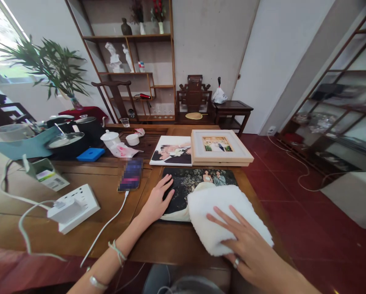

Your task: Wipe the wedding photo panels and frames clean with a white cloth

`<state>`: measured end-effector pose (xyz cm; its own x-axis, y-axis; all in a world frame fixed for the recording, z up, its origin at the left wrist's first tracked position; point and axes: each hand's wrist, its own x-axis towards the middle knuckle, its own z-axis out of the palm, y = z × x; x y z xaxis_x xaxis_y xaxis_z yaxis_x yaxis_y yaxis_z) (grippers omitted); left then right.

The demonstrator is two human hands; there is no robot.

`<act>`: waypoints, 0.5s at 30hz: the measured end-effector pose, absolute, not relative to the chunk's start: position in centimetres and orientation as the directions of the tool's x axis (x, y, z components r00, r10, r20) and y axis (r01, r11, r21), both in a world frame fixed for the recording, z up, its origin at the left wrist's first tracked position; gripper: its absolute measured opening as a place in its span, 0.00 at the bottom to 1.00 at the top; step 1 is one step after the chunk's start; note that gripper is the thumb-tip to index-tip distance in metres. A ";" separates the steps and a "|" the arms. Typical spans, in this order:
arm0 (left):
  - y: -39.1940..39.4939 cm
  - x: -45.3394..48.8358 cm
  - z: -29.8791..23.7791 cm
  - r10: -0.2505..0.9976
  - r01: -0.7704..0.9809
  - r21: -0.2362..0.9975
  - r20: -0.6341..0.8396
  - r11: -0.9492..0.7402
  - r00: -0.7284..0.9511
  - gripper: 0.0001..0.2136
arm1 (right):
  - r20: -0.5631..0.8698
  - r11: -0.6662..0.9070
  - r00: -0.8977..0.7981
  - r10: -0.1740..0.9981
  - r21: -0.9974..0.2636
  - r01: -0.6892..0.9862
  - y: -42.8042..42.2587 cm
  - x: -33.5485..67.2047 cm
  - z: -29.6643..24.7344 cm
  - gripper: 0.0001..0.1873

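Note:
A dark photo print (190, 183) of a couple lies flat on the wooden table (103, 192) in front of me. My left hand (157, 200) rests open on its left edge, fingers spread flat. A folded white towel (224, 216) covers the print's lower right part. My right hand (247, 245) lies flat on the towel with fingers stretched out; a ring shows on one finger.
Behind the print lie another photo (172, 150) and a framed picture (219, 147). A phone (130, 174) with a white cable, a power strip (74, 207), a small box (46, 173), a teapot (110, 139), cups and pots stand to the left. Shelves and chairs line the back wall.

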<state>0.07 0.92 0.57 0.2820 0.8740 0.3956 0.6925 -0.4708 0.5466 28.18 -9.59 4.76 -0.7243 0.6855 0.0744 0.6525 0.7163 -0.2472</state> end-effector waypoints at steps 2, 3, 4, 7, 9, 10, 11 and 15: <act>1.0 0.0 0.5 0.872 0.692 0.544 0.396 -0.476 0.288 0.17 | 0.078 0.691 -0.698 0.712 -0.250 0.678 -8.1 28.8 4.9 0.18; 1.0 0.0 0.5 0.871 0.692 0.542 0.396 -0.477 0.291 0.17 | 0.092 0.676 -0.677 0.730 -0.245 0.695 -7.0 29.1 4.9 0.17; 1.0 0.0 0.5 0.870 0.692 0.540 0.396 -0.479 0.293 0.17 | 0.110 0.662 -0.657 0.746 -0.236 0.711 -5.7 29.4 4.9 0.17; 1.1 0.0 0.4 0.871 0.697 0.535 0.394 -0.478 0.294 0.17 | 0.174 0.651 -0.627 0.759 -0.202 0.732 -1.6 30.0 4.7 0.15; 1.1 0.0 0.4 0.872 0.700 0.533 0.392 -0.475 0.294 0.18 | 0.217 0.659 -0.624 0.751 -0.181 0.731 0.7 30.2 4.2 0.16; 1.1 0.0 0.5 0.873 0.702 0.532 0.390 -0.473 0.292 0.18 | 0.237 0.658 -0.618 0.750 -0.172 0.733 1.5 30.2 3.9 0.16; 1.1 0.0 0.5 0.874 0.704 0.533 0.389 -0.470 0.290 0.18 | 0.255 0.654 -0.609 0.751 -0.166 0.738 2.0 30.2 3.6 0.16; 1.0 0.2 0.7 0.880 0.710 0.535 0.387 -0.459 0.277 0.19 | 0.294 0.637 -0.580 0.759 -0.155 0.755 0.7 29.5 2.9 0.15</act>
<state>0.16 1.02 0.69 0.2770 0.8797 0.3866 0.7098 -0.4585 0.5348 29.51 0.67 2.86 -0.5803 0.7594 0.2942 0.7551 0.6370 -0.1548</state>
